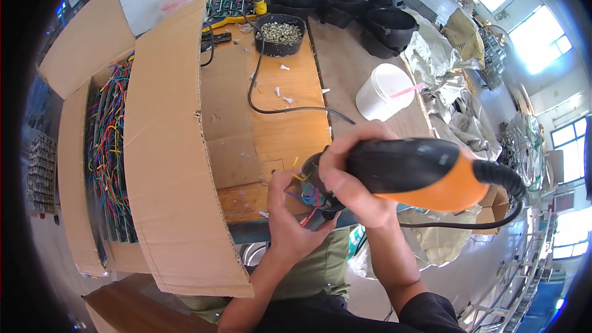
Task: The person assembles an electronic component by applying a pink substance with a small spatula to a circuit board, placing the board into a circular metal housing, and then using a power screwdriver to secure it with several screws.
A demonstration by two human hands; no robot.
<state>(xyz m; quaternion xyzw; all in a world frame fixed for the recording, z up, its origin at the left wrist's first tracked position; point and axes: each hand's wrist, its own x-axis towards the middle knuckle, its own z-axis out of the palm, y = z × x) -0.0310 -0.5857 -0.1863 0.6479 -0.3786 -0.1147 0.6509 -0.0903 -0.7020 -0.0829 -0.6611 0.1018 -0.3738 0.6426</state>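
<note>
My right hand [361,188] is wrapped round a black and orange corded power tool [425,172], which lies level with its cable end to the right. My fingers and the tool's body hide its working end. Below and left of it, my left hand [290,225] curls its fingers and thumb round a small dark part with a rounded housing [312,166]. Yellow, blue and red wires [307,196] stick out of this part between my hands. Both hands are close together at the table's near edge. Whether the tool touches the part cannot be seen.
An open cardboard box [166,148] full of wired boards [111,148] stands left. A black tub of small fasteners [279,34], a loose black cable [251,95] and white caps [287,100] lie ahead. Right are a white bucket [376,102] and black pots [388,28].
</note>
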